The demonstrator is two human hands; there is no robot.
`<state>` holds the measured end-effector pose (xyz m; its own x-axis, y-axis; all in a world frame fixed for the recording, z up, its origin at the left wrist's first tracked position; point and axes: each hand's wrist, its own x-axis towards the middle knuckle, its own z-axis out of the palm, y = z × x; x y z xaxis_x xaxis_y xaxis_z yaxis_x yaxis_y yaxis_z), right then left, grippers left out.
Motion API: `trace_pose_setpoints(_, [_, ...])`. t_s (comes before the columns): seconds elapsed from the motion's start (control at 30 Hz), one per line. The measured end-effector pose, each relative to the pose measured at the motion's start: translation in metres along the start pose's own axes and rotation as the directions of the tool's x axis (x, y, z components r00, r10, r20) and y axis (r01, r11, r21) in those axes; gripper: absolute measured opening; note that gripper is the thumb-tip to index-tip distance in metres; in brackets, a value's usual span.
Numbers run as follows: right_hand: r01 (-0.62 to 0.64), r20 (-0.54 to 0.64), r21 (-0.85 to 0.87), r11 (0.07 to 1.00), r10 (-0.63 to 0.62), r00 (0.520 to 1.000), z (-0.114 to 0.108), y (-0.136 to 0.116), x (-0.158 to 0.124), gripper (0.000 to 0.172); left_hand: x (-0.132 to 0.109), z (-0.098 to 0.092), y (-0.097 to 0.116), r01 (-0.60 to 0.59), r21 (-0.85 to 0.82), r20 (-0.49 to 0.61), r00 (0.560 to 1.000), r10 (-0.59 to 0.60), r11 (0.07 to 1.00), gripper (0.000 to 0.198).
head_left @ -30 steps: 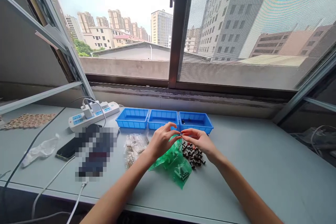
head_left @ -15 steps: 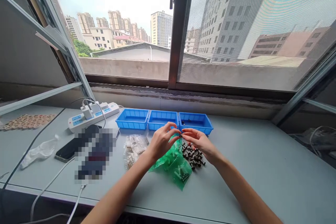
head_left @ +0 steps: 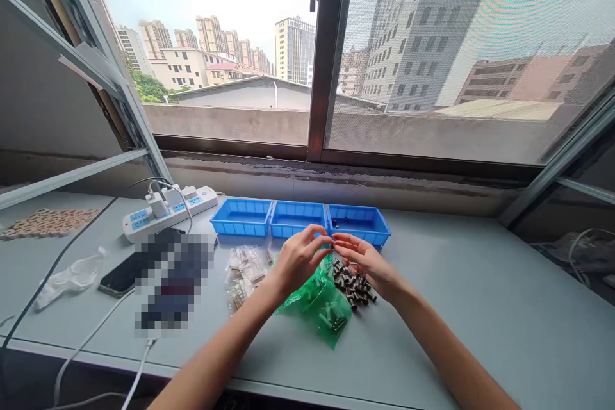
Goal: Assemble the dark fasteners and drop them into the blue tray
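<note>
A grey counter [head_left: 480, 307] is running beneath a wide window. Three blue trays [head_left: 298, 218] are sitting side by side toward its back edge, near the middle. In front of them a crumpled green plastic bag [head_left: 321, 304] of small parts is lying, well in from the front edge. The left hand [head_left: 298, 261] and right hand [head_left: 368, 261] are hovering above the bag with their fingers meeting. Thumb and forefinger of each are pinching together on a tiny dark piece [head_left: 331, 243], too small to make out clearly. Just right of the bag, under the right hand, a loose heap of dark metal cylinders [head_left: 355, 287] is resting on the counter.

The likely risk is that the piece, gripped only by fingertips in mid-air, is liable to slip. If dropped, it could vanish into the heap or the bag's folds, or roll toward the front edge.
</note>
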<state>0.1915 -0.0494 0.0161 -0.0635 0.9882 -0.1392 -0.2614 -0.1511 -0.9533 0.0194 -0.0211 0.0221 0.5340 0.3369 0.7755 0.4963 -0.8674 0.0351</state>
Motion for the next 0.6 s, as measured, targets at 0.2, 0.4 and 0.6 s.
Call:
trace_pose_setpoints(0.2, [0.075,-0.065,-0.052,0.996,-0.078,0.995,0.0019,0.0029,0.0008,0.041,0.0002,0.0011,0.0011,0.003,0.004,-0.004,1.000,-0.003,1.000,0.019])
trace_pose_setpoints(0.4, [0.016,-0.033,0.012,1.000,-0.016,0.999,0.0061,0.0015,-0.0022,0.050,0.0004,0.0031,0.0017,-0.001,0.014,0.012,1.000,0.001,1.000,0.023])
trace_pose_setpoints(0.6, [-0.002,0.004,0.043,0.999,0.002,1.000,0.0096,-0.0022,-0.0068,0.055,0.0001,0.0026,0.0017,0.013,0.012,0.032,0.999,-0.013,1.000,0.026])
